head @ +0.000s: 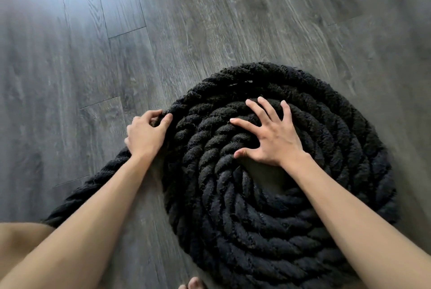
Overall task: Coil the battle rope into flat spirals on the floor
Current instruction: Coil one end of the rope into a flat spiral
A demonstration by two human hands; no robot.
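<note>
Across the lower right of the frame, a thick black twisted battle rope (pixel 291 230) lies wound in a flat spiral of several snug turns on the grey wood-grain plank floor (pixel 210 20). The innermost turn leaves a small opening where the floor shows. The right hand (pixel 272 139) rests palm down on the upper middle of the spiral, fingers straight and spread wide over the inner turns, clasping nothing. At the spiral's left edge, the left hand (pixel 147 134) has its fingers and thumb curled round the outermost strand, where it meets the next turn. From that hand the free length of rope (pixel 93 186) runs down toward the lower left corner, passing beneath the left forearm. The two hands are apart, with several turns of rope between them. Bare toes (pixel 194 283) show at the bottom edge, just beside the spiral.
</note>
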